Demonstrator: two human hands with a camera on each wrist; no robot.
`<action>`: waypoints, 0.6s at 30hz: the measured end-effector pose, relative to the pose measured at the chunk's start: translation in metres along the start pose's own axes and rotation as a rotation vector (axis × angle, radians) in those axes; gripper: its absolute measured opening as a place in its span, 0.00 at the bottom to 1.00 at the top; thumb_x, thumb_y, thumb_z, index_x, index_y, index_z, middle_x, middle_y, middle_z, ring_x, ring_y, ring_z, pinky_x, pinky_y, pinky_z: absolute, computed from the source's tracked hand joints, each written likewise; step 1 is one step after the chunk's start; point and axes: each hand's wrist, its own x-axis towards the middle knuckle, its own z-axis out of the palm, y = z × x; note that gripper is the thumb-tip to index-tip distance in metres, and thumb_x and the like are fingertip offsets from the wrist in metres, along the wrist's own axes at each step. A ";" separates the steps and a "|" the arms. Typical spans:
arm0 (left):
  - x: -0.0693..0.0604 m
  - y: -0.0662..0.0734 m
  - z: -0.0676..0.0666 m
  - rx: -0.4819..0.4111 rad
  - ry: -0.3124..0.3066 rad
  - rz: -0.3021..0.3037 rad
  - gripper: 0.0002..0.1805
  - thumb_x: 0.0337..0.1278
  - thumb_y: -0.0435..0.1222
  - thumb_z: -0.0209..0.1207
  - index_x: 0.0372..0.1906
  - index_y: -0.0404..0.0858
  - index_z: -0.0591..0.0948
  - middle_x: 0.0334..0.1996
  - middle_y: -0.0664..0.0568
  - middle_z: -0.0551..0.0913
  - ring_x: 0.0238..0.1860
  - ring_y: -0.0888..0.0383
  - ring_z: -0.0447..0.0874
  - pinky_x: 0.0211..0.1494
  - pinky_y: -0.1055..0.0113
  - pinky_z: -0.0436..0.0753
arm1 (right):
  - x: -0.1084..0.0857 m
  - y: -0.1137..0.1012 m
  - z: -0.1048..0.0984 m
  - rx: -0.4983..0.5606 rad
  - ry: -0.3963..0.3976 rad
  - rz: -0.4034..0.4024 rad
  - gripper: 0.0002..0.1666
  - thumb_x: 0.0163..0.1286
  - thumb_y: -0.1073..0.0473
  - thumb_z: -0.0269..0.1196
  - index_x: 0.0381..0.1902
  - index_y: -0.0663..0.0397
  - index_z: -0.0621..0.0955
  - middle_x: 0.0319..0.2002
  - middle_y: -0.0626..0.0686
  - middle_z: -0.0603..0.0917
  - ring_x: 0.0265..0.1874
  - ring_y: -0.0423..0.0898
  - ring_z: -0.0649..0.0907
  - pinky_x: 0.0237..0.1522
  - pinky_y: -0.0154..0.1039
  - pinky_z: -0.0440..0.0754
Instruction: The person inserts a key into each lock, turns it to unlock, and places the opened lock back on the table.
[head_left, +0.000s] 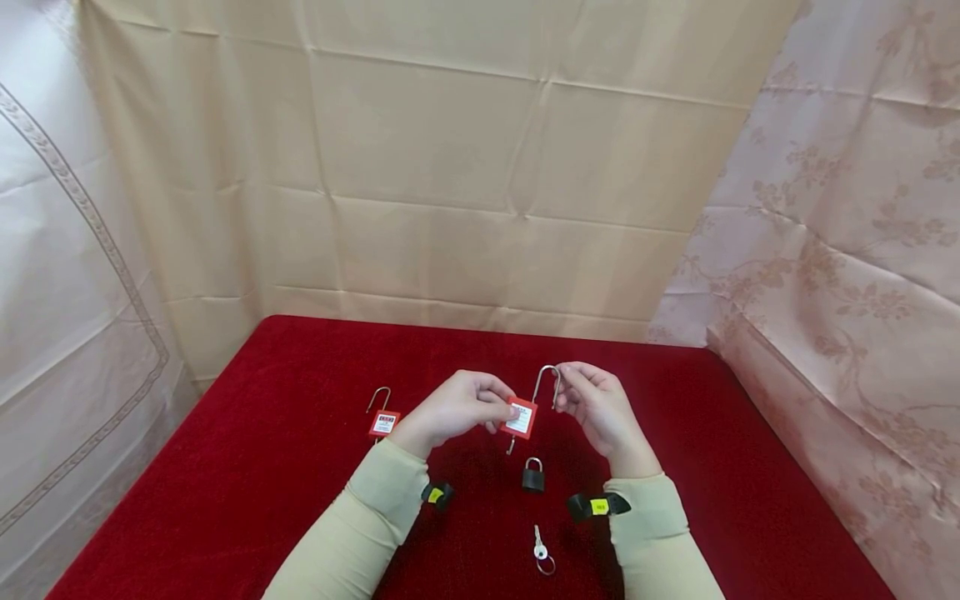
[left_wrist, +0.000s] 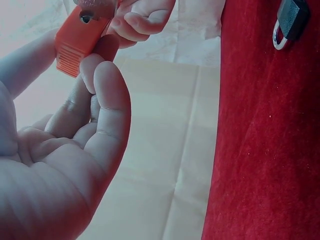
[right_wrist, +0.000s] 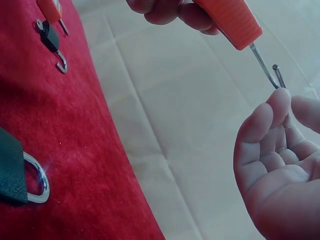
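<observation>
Above the table my left hand (head_left: 468,407) grips the body of a red padlock (head_left: 519,418) with a white label, thumb across its front. The padlock's long thin shackle is swung open, and its free end hangs outside the body. At the bend of that shackle (head_left: 538,382), my right hand (head_left: 596,406) pinches with thumb and fingertips. A key (head_left: 511,447) sticks out from the underside of the padlock. In the left wrist view, the orange-looking body (left_wrist: 80,35) sits between the left thumb and fingers. From the right wrist, the shackle (right_wrist: 265,65) runs down to the right fingertips.
A black padlock (head_left: 533,479) lies below the hands, its shackle closed. Nearer is a key on a ring (head_left: 540,552). Left, another red padlock (head_left: 385,423) lies open. The right wrist view also shows a small black padlock (right_wrist: 50,37) with its shackle open on the red cloth (head_left: 300,375).
</observation>
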 end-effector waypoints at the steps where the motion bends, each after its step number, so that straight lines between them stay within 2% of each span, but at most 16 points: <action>1: 0.000 0.000 0.000 -0.001 0.001 -0.001 0.13 0.58 0.31 0.68 0.46 0.28 0.84 0.33 0.45 0.89 0.30 0.51 0.84 0.44 0.45 0.85 | 0.000 0.000 0.000 -0.002 -0.002 0.001 0.08 0.78 0.58 0.60 0.42 0.52 0.85 0.27 0.50 0.81 0.24 0.41 0.81 0.32 0.34 0.83; 11: -0.001 0.001 0.000 -0.002 0.004 0.012 0.12 0.58 0.31 0.68 0.46 0.29 0.84 0.34 0.45 0.89 0.34 0.42 0.85 0.45 0.41 0.84 | -0.001 -0.003 0.002 -0.046 0.011 0.018 0.07 0.77 0.56 0.62 0.42 0.51 0.85 0.34 0.53 0.84 0.27 0.43 0.83 0.33 0.35 0.85; 15: -0.002 0.003 0.000 0.014 0.018 0.022 0.12 0.59 0.31 0.68 0.46 0.31 0.84 0.34 0.46 0.89 0.36 0.38 0.85 0.46 0.40 0.84 | -0.001 -0.006 0.003 -0.081 0.026 0.014 0.09 0.76 0.56 0.63 0.46 0.55 0.83 0.38 0.57 0.85 0.30 0.44 0.84 0.36 0.37 0.86; 18: -0.003 0.005 0.000 0.039 0.040 0.031 0.12 0.59 0.33 0.69 0.46 0.32 0.85 0.34 0.47 0.89 0.38 0.36 0.85 0.44 0.45 0.85 | -0.002 -0.008 0.003 -0.092 0.051 0.003 0.15 0.76 0.55 0.63 0.51 0.60 0.81 0.40 0.57 0.85 0.33 0.45 0.85 0.37 0.39 0.87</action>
